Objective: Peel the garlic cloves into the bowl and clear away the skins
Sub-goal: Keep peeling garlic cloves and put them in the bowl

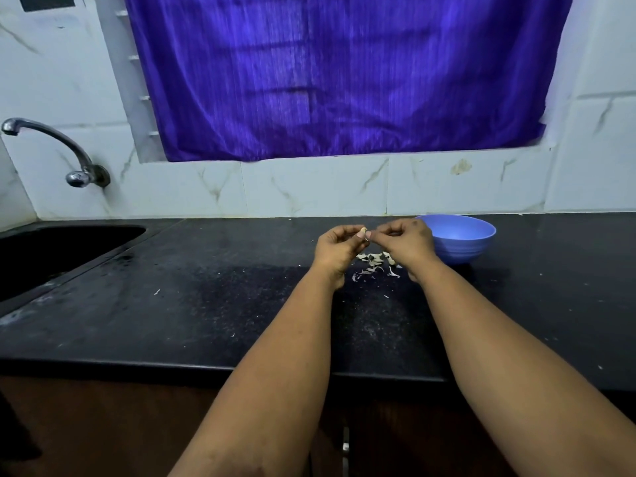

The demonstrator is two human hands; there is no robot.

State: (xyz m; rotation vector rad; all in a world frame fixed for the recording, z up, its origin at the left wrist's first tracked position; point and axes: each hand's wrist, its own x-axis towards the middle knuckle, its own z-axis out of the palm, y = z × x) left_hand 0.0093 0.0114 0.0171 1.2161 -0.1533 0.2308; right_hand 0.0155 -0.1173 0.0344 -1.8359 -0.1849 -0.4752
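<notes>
Bowl (463,241): light blue, ribbed. Desk (172,304): black, white-speckled. Curtain (344,74): violet, fine vertical stripes. Wall tiles (309,187): white, marble-veined. Skins (373,265): off-white.

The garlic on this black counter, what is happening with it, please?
A person is peeling a garlic clove, pinched between the left hand and the right hand above the counter. Loose skins lie below the hands. The blue bowl stands just right of them; its contents cannot be seen.
</notes>
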